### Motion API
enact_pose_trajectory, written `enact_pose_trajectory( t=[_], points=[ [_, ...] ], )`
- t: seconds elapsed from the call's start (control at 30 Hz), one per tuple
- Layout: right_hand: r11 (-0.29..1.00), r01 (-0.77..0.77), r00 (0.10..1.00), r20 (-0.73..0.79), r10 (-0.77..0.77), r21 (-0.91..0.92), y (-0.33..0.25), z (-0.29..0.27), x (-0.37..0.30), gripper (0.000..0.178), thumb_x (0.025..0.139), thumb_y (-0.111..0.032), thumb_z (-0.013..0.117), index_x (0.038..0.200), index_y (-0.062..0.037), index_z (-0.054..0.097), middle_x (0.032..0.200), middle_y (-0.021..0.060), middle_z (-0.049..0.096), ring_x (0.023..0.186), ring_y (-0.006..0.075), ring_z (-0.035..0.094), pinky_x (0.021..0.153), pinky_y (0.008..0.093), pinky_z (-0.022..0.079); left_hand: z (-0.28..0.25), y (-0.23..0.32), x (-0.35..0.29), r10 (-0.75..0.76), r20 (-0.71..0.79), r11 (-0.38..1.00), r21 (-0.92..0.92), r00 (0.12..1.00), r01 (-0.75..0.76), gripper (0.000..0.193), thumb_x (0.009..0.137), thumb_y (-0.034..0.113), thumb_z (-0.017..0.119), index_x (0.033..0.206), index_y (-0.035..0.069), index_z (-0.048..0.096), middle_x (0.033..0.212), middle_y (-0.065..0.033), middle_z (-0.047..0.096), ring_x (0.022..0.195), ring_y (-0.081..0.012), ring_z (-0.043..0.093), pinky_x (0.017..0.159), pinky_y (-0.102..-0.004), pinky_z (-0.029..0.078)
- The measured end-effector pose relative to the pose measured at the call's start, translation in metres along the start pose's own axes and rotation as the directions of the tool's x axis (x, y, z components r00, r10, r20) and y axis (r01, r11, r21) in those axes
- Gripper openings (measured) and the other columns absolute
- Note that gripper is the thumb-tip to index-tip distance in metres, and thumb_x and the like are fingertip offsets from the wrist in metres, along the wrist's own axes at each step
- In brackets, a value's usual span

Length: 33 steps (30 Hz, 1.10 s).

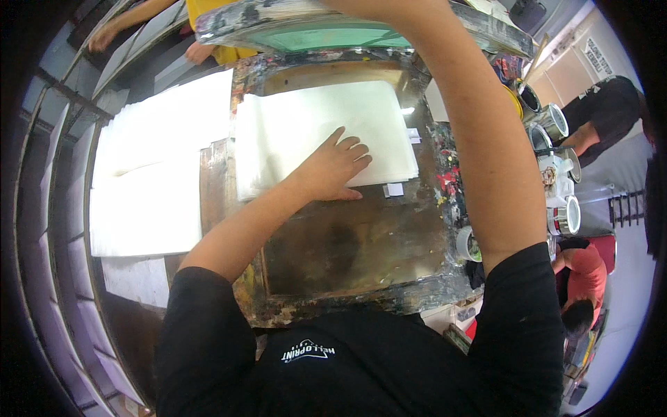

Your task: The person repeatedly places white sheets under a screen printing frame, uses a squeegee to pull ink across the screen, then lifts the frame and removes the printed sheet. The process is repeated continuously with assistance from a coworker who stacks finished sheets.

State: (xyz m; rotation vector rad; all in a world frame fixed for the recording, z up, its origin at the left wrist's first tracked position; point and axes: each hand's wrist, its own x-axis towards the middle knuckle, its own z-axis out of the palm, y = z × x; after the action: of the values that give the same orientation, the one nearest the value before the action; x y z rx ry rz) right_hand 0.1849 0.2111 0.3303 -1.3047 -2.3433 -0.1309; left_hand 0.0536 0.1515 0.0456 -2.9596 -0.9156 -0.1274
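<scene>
My left hand [333,165] lies with spread fingers on a stack of thin white sheets [306,118]. The stack rests on a brown, paint-stained table [347,250]; its left edges fan out unevenly. Over the far side of the table stands a tilted screen printing frame [236,24] with green mesh [326,38] and paint-smeared edges. My right arm reaches up across the right side to it. At the picture's top edge my right hand [382,5] is at the frame, its fingers out of sight. Small white tabs [394,190] sit beside the stack.
More white sheets [146,208] are piled at the left, beside a metal rack [76,229]. Paint cans [568,215] and a plastic cup [467,243] line the right. A co-worker in yellow [208,5] stands far left; two other people are at the right.
</scene>
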Motion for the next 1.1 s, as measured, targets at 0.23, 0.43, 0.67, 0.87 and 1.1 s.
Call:
enact_pose_trajectory(
  t=[0.23,0.43,0.67,0.87,1.1],
  points=[
    [1.0,0.018,1.0,0.018,-0.019,0.024,0.0,0.0,-0.004,0.086,0.102,-0.071,0.044,0.093,0.0065,0.08,0.092,0.0277,0.077,0.093,0.0408,0.077,0.086,0.0505,0.06,0.027,0.002,0.002,-0.085,0.022,0.959,-0.27,0.996,0.088,0.054,0.092,0.04,0.077,0.134,0.008,0.066,0.137,-0.0136,0.065,0.132,-0.0319,0.059,0.126,-0.0526,0.036],
    [0.997,-0.067,0.994,0.089,0.065,0.027,-0.005,-0.007,-0.004,0.085,0.102,-0.071,0.044,0.092,0.0051,0.08,0.09,0.0264,0.077,0.089,0.0395,0.077,0.083,0.0503,0.06,0.017,-0.005,0.01,-0.142,-0.171,0.96,-0.266,0.975,0.093,0.072,0.089,0.053,0.078,0.142,0.007,0.062,0.144,-0.0163,0.063,0.136,-0.0343,0.057,0.123,-0.0483,0.04],
    [0.998,0.023,1.0,0.005,-0.023,0.053,-0.009,0.011,0.01,0.083,0.1,-0.07,0.047,0.086,0.0051,0.079,0.086,0.0268,0.076,0.087,0.0419,0.076,0.082,0.0513,0.06,0.057,-0.144,0.074,-0.703,-0.012,0.672,-0.338,0.711,0.659,0.108,0.087,0.079,0.067,0.156,-0.001,0.047,0.157,-0.0286,0.05,0.146,-0.0465,0.047,0.123,-0.0535,0.037],
    [0.995,-0.076,0.997,0.019,0.075,0.059,-0.009,-0.009,-0.001,0.081,0.1,-0.068,0.049,0.088,0.0069,0.079,0.09,0.0297,0.076,0.089,0.0446,0.075,0.085,0.0518,0.059,0.056,-0.146,0.104,-0.564,-0.001,0.799,-0.252,0.826,0.546,0.117,0.083,0.086,0.065,0.154,-0.005,0.047,0.159,-0.0304,0.046,0.154,-0.0473,0.036,0.125,-0.0567,0.033],
    [1.0,-0.008,1.0,-0.02,0.008,-0.013,-0.005,0.002,0.006,0.085,0.102,-0.068,0.045,0.094,0.0089,0.079,0.093,0.0301,0.076,0.092,0.0434,0.076,0.088,0.0508,0.059,0.047,-0.133,0.102,-0.58,0.1,0.774,-0.241,0.808,0.586,0.111,0.081,0.088,0.065,0.148,-0.001,0.056,0.163,-0.0269,0.043,0.155,-0.046,0.034,0.125,-0.0581,0.031]
  ],
)
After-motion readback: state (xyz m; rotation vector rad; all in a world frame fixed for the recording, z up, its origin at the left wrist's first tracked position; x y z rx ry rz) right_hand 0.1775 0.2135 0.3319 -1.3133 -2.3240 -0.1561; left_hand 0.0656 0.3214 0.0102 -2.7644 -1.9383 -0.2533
